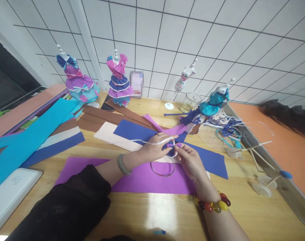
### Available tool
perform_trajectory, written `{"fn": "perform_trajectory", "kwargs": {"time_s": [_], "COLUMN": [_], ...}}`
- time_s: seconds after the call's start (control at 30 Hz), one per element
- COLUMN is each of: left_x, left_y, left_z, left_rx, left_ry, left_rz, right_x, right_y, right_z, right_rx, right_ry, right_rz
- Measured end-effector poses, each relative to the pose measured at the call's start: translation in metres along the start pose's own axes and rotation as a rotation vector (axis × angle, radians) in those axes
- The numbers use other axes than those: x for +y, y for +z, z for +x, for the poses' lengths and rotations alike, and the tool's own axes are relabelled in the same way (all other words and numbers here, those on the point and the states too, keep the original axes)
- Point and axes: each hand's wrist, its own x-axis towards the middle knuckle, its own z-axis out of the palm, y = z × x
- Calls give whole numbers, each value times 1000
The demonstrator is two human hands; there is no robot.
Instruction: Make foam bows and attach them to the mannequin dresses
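Note:
Over the colored sheets, my left hand [159,147] holds a narrow white strip [135,140] that trails off to the left and loops round near the fingertips. Facing it, my right hand [190,157] pinches a small folded purple piece [170,145] together with the white strip's loop. Just below the fingers is a thin metal ring [163,174], seen against a purple sheet [152,184]; whether it hangs or lies there I cannot tell. A blue sheet [212,162] and a pale pink sheet [109,137] lie under and around my hands.
Dressed doll mannequins [81,83] and a bare mannequin stand [180,83] line the tiled wall. A glass jar [191,102] is beside them. Strips and a white box [14,190] are at left. At right are ribbon scraps [227,125] and sticks [265,164] by the table edge.

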Motion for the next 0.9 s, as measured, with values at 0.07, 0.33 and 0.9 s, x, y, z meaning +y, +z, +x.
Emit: {"fn": "perform_trajectory", "kwargs": {"time_s": [0.07,0.33,0.9], "left_x": [-2,-2,-7], "left_y": [2,-1,2], "left_z": [-1,-1,-2], "left_rx": [14,-32,-27], "left_ry": [-28,71,133], "left_rz": [12,107,114], "right_x": [-1,-2,-4], "right_y": [2,4,8], "right_z": [0,-3,-4], "right_rx": [-18,-69,-48], "right_ry": [8,62,90], "right_rz": [32,117,108]}}
